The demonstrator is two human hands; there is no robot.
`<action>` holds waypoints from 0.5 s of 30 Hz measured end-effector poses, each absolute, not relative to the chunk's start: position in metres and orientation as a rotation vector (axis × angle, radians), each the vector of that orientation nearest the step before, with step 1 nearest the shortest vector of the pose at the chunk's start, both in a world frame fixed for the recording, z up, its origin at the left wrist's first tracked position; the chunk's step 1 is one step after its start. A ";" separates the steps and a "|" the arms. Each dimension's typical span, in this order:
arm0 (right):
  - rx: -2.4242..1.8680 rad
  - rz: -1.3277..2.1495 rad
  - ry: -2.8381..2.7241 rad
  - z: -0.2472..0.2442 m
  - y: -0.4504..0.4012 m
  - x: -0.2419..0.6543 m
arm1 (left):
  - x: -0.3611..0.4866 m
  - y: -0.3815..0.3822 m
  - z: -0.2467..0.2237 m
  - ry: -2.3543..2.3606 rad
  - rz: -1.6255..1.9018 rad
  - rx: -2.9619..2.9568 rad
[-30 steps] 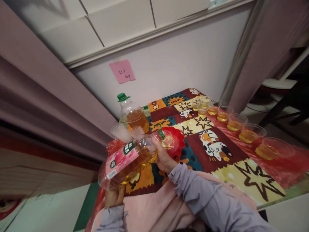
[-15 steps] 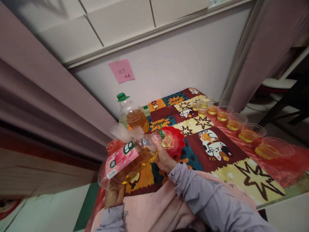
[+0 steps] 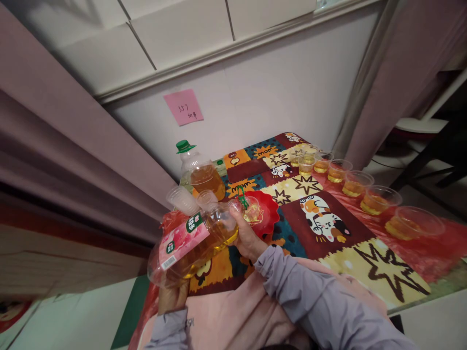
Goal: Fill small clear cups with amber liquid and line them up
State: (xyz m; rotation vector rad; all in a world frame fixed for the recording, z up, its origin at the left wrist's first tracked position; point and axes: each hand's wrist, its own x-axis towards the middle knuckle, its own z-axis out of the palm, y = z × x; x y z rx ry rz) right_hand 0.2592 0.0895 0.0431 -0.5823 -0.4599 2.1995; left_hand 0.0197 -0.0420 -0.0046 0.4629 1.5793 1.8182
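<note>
A large clear bottle [image 3: 186, 238] of yellow drink with a pink label lies tilted, its neck toward the right. My right hand [image 3: 248, 236] is closed around the neck. Beneath the base, my left hand [image 3: 175, 294] supports the bottle, its fingers partly hidden by it. The mouth is over a clear plastic cup [image 3: 253, 209], which stands on a red scalloped tray [image 3: 272, 223] and has some liquid in it. A green strip [image 3: 242, 198] shows by the bottle's mouth.
Several cups of yellow drink [image 3: 355, 183] line the table's right side. Behind my bottle stand a second bottle [image 3: 207, 180] with a green cap and a stack of clear cups [image 3: 182, 200]. A patterned mat [image 3: 302, 243] covers the table, against the wall [image 3: 255, 97].
Almost nothing differs. The bottle stays tilted over the cup, with both hands in place.
</note>
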 end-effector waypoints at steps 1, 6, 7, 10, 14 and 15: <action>-0.584 2.196 -0.459 0.043 0.090 0.259 | 0.019 -0.042 -0.005 1.585 1.819 0.461; -0.584 2.206 -0.480 0.039 0.090 0.258 | 0.020 -0.044 -0.003 1.591 1.817 0.458; -0.580 2.209 -0.487 0.039 0.090 0.258 | 0.020 -0.043 -0.003 1.589 1.813 0.458; -0.569 2.202 -0.482 0.038 0.091 0.258 | 0.018 -0.043 -0.003 1.540 1.819 0.437; -0.598 2.199 -0.464 0.040 0.090 0.257 | 0.009 -0.044 -0.010 1.409 1.836 0.461; -0.603 2.203 -0.464 0.040 0.090 0.257 | 0.007 -0.045 -0.012 1.378 1.832 0.485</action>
